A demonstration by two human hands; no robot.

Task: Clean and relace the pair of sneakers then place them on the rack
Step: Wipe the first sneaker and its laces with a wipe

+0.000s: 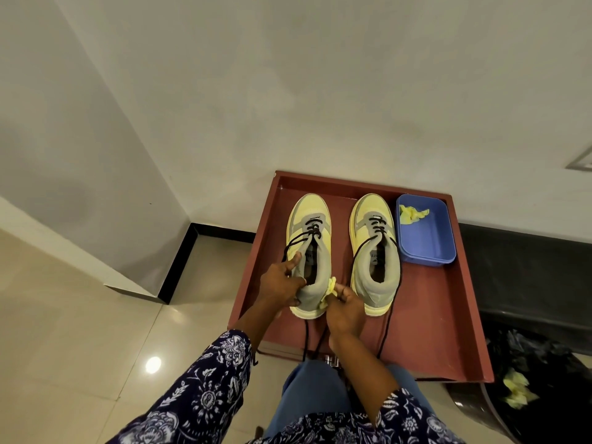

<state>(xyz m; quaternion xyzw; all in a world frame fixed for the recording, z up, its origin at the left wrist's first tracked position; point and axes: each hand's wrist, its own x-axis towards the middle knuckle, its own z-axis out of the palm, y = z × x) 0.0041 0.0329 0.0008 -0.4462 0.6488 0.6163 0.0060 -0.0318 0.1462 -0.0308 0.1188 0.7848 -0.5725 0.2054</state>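
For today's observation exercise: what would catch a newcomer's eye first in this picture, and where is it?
First, the pair of yellow and grey sneakers side by side on the red-brown tray. The left hand grips the left sneaker at its heel, while the right hand pinches a yellow cloth against it. Right of the right sneaker sits a blue tub holding another yellow scrap.

Two bare forearms, ending in a left hand (282,283) and a right hand (344,310), no rings or watch visible. Loose sleeves (205,392) of dark navy cloth printed with white and pale blue flowers and leaves, rolled or cut to about the elbow, at 7 and 5 o'clock. Blue denim on the leg (315,392) at 6 o'clock.
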